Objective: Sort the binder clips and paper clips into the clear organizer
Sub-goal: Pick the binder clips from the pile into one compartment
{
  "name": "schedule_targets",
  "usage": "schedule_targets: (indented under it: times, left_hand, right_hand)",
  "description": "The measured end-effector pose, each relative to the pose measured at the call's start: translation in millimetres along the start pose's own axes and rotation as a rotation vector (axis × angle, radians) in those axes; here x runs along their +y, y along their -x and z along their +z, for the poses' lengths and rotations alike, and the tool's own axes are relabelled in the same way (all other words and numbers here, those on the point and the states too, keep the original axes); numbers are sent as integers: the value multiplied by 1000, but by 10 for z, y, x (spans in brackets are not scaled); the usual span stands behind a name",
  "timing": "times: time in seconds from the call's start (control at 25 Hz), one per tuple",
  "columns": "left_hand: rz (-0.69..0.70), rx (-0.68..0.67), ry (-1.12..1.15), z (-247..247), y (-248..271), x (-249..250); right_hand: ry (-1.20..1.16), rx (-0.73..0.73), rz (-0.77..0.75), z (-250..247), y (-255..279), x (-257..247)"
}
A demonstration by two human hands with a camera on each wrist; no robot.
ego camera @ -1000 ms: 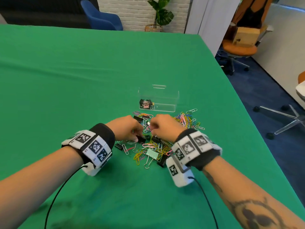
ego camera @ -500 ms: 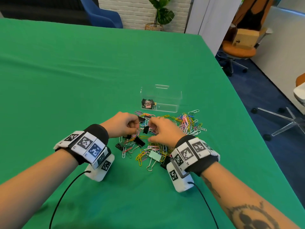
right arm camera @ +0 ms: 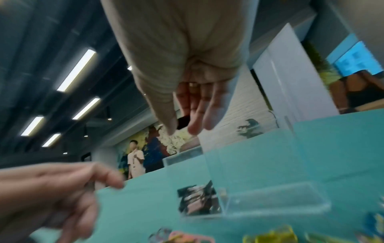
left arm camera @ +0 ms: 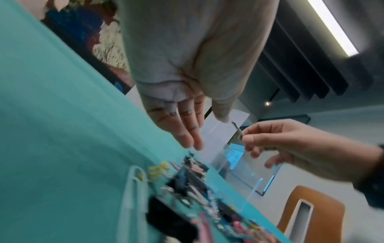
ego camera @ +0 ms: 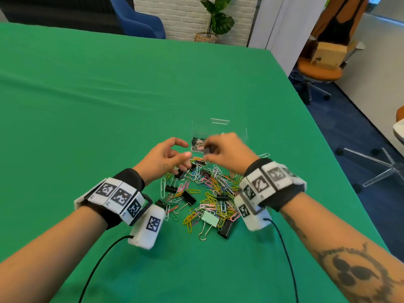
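Note:
A clear organizer (ego camera: 219, 122) stands on the green table, and several binder clips (ego camera: 197, 142) lie in its left compartment. My right hand (ego camera: 207, 150) pinches a small black binder clip (ego camera: 207, 149) in the air just in front of that compartment. The right wrist view shows the clip (right arm camera: 182, 122) between thumb and fingers, above the organizer (right arm camera: 270, 197). My left hand (ego camera: 185, 149) hovers beside it with relaxed fingers and holds nothing. Below both hands lies the mixed pile of coloured paper clips and binder clips (ego camera: 203, 193).
A mint binder clip (ego camera: 209, 218) and a large black one (ego camera: 226, 228) lie at the pile's near edge. The table's right edge (ego camera: 306, 110) drops to a floor with office chairs (ego camera: 319, 68). Green cloth stretches far to the left and behind the organizer.
Both hands rose off the pile and moved toward the organizer. The right hand carried the black binder clip up with it. The left hand's fingers uncurled and spread.

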State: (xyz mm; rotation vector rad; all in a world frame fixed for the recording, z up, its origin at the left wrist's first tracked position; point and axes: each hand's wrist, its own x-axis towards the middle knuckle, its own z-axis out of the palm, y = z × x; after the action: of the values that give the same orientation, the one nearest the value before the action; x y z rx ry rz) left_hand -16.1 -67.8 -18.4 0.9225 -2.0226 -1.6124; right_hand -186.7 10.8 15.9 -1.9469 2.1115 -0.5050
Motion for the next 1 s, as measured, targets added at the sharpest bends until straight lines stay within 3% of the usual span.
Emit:
schedule_targets:
  times: [0.08,0.16,0.28,0.44,0.48,0.56,0.64,0.76,1.0]
  left_hand:
    - [8,96,-195,-104,-43,-81]
    - [3,142,-361,-207,-43,-203]
    - [-10,139,-417,-270,35,-317]
    - [-27,114,-505,-290,84,-284]
    - [-44,73,-562,-261,78,-255]
    - [-92,-3,-710,-147,41,-193]
    - [-147,-20,-877,-24,-29,-148]
    - [-201,-31,-994,65,-119,-85]
    - [-212,-96,-939,25,-135,-79]
  right_hand:
    - [5,146,145,-109,-256,110]
    - [94,122,220,-134,-463,174]
    - [102,10,258,-104,-522,188]
    - [-8,158,198,-39,-244,138]
    - [-3,93,150,60,-164,74]
    - [93,-186,100,297,-78,-79]
    - [228,-342,139,431,-131,-152]
    - [256,-317,189,399,-238,-136]
    - [266,-235,258,400,-259,45]
